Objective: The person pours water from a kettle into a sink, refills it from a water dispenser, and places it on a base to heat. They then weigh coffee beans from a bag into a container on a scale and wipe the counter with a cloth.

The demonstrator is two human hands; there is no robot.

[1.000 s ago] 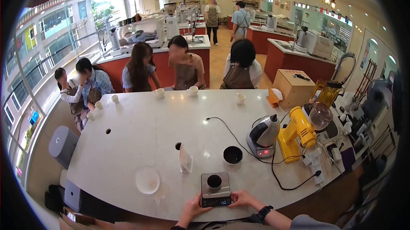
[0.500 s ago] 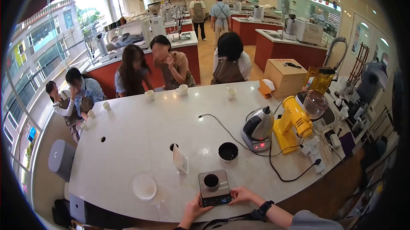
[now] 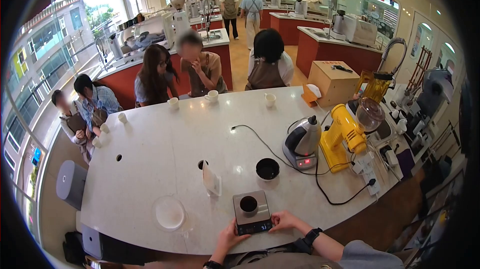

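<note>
A silver and black scale (image 3: 263,207) with a lit display lies near the table's front edge. On its plate stands a small cup (image 3: 248,205) with dark contents. My left hand (image 3: 231,235) touches the scale's left front corner, thumb and fingers at its edge. At the right front corner, my right hand (image 3: 284,220) has its fingers pressed together against the edge. Behind the scale is a black bowl (image 3: 267,169). A white card stand (image 3: 211,180) is to the left of the bowl.
A silver kettle (image 3: 303,141) on its base and a yellow grinder (image 3: 345,134) stand at the right, with black cables around them. A clear round dish (image 3: 169,213) lies at the left. Several people and white cups line the far side.
The reading on the scale's display has changed. The view has shifted slightly. Some of the people opposite have moved their heads and arms.
</note>
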